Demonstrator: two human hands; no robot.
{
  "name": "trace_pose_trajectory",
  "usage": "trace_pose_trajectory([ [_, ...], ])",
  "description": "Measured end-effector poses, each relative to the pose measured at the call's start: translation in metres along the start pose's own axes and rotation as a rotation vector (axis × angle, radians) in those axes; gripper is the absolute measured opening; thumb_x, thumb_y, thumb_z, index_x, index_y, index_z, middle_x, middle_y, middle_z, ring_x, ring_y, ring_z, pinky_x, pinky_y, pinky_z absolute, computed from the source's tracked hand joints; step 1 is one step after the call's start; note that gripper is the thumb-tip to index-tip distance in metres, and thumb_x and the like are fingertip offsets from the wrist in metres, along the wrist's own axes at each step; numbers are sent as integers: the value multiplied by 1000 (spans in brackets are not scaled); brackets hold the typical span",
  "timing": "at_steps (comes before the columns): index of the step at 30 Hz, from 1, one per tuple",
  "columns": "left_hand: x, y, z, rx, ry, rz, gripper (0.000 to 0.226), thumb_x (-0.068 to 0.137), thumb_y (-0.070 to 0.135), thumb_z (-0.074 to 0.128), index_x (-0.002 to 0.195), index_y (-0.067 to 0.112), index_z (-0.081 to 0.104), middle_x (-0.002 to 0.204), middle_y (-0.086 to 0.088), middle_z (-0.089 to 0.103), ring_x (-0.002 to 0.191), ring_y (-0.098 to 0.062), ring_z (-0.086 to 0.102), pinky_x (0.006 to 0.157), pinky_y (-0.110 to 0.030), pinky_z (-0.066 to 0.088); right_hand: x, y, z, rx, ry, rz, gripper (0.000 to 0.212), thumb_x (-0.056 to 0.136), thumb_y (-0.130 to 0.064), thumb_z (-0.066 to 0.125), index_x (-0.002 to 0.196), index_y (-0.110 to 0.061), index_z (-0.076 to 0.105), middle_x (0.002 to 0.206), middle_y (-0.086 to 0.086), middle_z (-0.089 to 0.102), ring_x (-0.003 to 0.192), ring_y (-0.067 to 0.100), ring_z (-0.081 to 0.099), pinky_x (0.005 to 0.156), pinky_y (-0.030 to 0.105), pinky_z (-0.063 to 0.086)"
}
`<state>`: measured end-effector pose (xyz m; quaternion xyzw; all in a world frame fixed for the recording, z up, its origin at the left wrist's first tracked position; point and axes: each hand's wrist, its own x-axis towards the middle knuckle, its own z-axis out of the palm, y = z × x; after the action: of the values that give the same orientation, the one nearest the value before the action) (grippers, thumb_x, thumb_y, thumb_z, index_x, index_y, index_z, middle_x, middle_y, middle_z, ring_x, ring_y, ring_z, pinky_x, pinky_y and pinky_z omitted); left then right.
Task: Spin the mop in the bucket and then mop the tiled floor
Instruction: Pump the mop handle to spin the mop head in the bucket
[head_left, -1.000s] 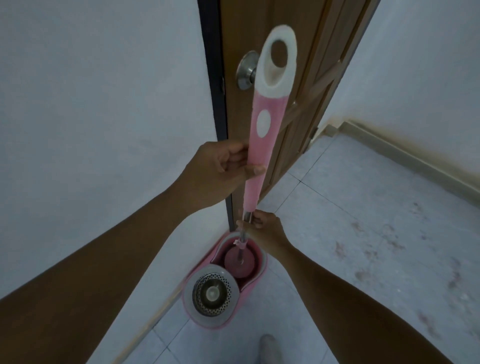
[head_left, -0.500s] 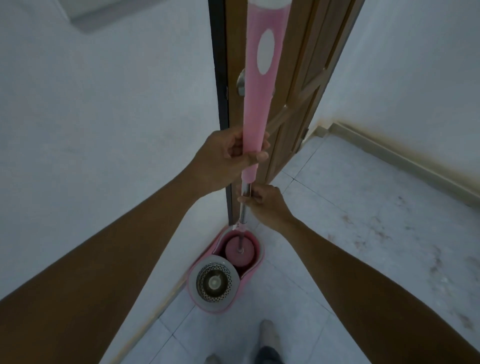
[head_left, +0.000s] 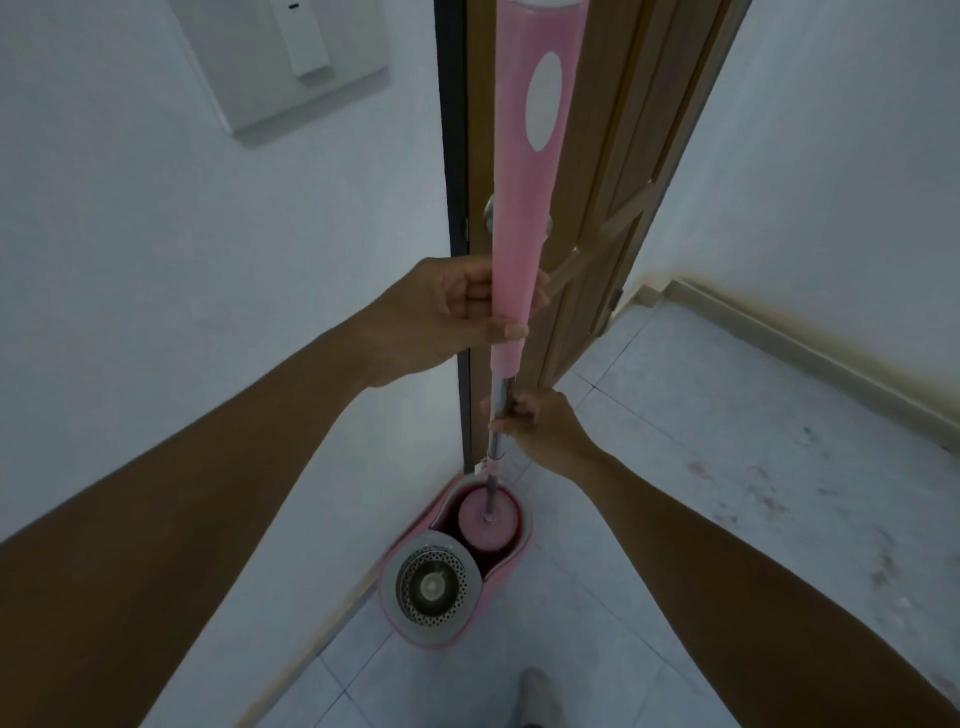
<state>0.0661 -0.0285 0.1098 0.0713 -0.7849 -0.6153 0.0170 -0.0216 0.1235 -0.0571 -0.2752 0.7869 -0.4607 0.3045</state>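
A: Item: mop (head_left: 521, 218). Where?
B: Centre frame, upright; head in the far well of the bucket (head_left: 457, 561), straight below both grips.
A: Grips?
B: Left hand (head_left: 447, 317) wraps the pink sleeve; right hand (head_left: 540, 426), lower and nearer the head, closes on the steel shaft.
A: Surroundings?
B: Tiled floor (head_left: 753, 493), smudged at right; door (head_left: 587, 208) behind; wall left. Tight corner.

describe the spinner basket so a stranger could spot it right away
Find the wooden door; at its foot a pink bucket sits against the wall. The spinner basket fills the bucket's near end: round perforated metal, unlike the far well holding the pink mop head.
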Motion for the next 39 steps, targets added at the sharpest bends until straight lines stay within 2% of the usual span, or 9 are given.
trace_pose_trajectory([
  [8,-20,15,7,-50,78,70,65,74,21,74,134,3,55,127,-13,66,112,-24,67,103,-48,49,-13,-19,-4,-15,10,-9,28,84,2,70,111,-8,71,98,-5,71,86,-7,64,78,8,52],
  [13,-30,36,8,18,123,142,59,78,25,70,132,7,58,125,-9,67,112,-20,68,103,-45,50,-22,-39,-8,-45,25,-50,24,84,-1,71,107,-8,72,104,1,73,97,9,69,92,24,53],
  [15,-38,43,6,37,132,160,56,79,22,69,132,6,58,124,-9,67,111,-20,68,102,-43,50,-29,-46,-7,-59,13,-55,24,85,-3,70,109,-9,71,107,1,73,99,10,68,93,24,53],
  [19,-58,60,-3,72,160,219,46,87,10,67,132,4,57,121,-7,68,109,-18,69,101,-39,52,-45,-71,-2,-71,12,-62,27,88,-5,69,114,-10,70,107,-6,70,92,-1,65,82,7,50],
  [22,-73,75,-11,118,184,285,44,90,7,65,133,1,55,122,-8,67,108,-19,69,99,-35,53,-54,-90,1,-83,36,-118,28,86,-4,71,113,-10,70,101,-8,70,89,-3,65,77,4,50],
  [28,-109,96,-29,172,211,356,44,95,9,61,136,-2,52,124,-11,66,112,-23,68,101,-37,53,-78,-124,15,-137,36,-249,27,85,-3,72,112,-5,71,103,-2,73,91,1,69,81,7,52],
  [33,-142,99,-33,167,234,359,43,95,8,61,136,0,53,121,-5,67,109,-15,69,93,-23,54,-98,-135,36,-165,32,-273,26,85,-2,72,111,-5,71,104,0,73,90,1,69,80,6,52],
  [37,-166,93,-38,161,241,333,44,94,12,62,136,1,54,121,-6,67,108,-16,69,97,-28,53,-110,-136,59,-180,13,-249,26,86,-5,72,111,-6,71,108,1,73,97,8,70,83,8,52],
  [39,-176,87,-41,154,241,317,43,93,12,63,135,2,55,122,-7,67,109,-17,69,99,-31,53,-114,-135,72,-170,6,-236,26,86,-5,72,112,-5,71,109,3,73,98,10,70,89,16,54],
])
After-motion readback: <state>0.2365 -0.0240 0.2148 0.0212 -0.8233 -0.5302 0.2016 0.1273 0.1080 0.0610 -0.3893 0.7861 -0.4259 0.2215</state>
